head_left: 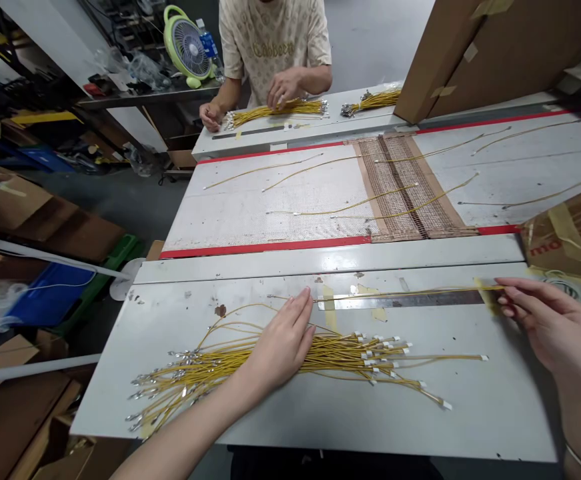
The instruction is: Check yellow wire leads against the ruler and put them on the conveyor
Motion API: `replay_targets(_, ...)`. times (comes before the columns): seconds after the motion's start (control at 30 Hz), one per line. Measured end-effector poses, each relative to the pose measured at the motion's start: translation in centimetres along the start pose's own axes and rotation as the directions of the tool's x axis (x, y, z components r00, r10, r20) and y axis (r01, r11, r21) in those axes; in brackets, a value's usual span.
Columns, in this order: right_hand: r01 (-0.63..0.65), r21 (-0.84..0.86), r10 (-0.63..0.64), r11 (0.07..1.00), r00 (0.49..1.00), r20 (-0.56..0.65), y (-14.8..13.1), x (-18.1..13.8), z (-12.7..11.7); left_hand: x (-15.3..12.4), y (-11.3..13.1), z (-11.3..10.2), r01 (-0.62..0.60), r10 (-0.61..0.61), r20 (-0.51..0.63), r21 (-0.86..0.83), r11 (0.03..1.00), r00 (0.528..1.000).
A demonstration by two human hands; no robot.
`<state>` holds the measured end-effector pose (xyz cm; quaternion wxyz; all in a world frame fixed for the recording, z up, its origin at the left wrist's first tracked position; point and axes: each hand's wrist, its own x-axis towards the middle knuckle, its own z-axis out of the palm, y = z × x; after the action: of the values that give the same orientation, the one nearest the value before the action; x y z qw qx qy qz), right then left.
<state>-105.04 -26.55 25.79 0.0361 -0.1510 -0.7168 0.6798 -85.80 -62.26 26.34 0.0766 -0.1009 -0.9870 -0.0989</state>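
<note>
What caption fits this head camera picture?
Left hand on a bundle of yellow wires, right hand holding one wire laid along a metal ruler.

A grey floor (120, 193) lies beside the white metal tables (480, 413). On the left stand brown cardboard boxes (45, 217) and a blue crate (50, 297), and a green fan (189, 45) sits on a dark bench (135, 100) at the back.

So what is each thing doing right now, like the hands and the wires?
left hand, open, flat on the wire bundle
right hand, pinching one end of the single wire
single wire, stretched straight along the ruler
wire bundle, lying loose on the table
ruler, taped flat
</note>
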Motion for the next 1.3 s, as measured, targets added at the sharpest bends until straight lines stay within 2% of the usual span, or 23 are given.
replay_targets(0.2, -0.041, -0.023, 0.038, 0.999, 0.992, -0.120, -0.3, 0.0, 0.5, 0.2, 0.2, -0.3, -0.104, 0.116, -0.054, 0.189, 0.976, 0.992)
replay_targets(0.37, 0.045, -0.175, -0.076, 0.984, 0.982, -0.174, 0.4, 0.2, 0.2, 0.3, 0.0, 0.1, -0.159, 0.173, -0.041, 0.236, 0.959, 0.984)
replay_targets(0.47, 0.138, -0.286, -0.188, 0.948, 0.969, -0.157, 0.8, 0.2, 0.1, 0.4, -0.2, 0.3, -0.162, 0.171, -0.022, 0.229, 0.960, 0.985)
replay_targets(0.6, 0.213, -0.404, -0.280, 0.890, 0.953, -0.115, 1.1, 0.3, 0.2, 0.5, -0.3, 0.4, -0.180, 0.199, -0.058, 0.232, 0.956, 0.978)
replay_targets(0.87, 0.254, -0.533, -0.339, 0.807, 0.938, -0.067, 1.4, 0.3, 0.5, 0.2, -0.5, 1.3, -0.133, 0.161, -0.125, 0.202, 0.970, 0.979)
replay_targets(1.3, 0.343, -0.637, -0.402, 0.690, 0.914, 0.057, 1.8, 1.4, 0.0, -0.2, -0.6, 2.3, -0.089, 0.110, -0.122, 0.172, 0.981, 0.986)
